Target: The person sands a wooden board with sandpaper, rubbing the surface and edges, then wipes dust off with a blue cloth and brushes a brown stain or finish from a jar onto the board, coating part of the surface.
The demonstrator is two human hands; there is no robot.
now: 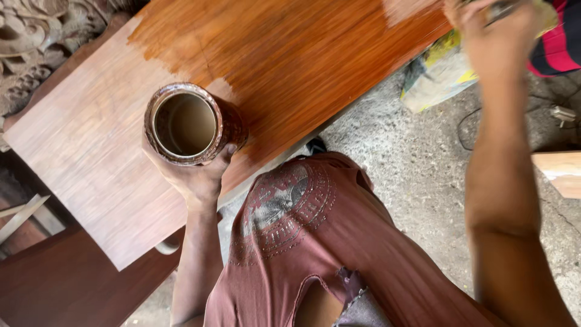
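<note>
My left hand grips a stained metal can holding brownish liquid, above a long wooden board. The board's far part is wet, glossy orange-brown; the near part is dull and bare. My right hand is stretched out at the top right edge, blurred, closed around a thin tool whose handle shows between the fingers; its working end is hidden.
Carved dark wood lies at the top left. A dark wooden panel sits below the board. Rough concrete floor is on the right, with a yellow-white sack and a pale wood offcut.
</note>
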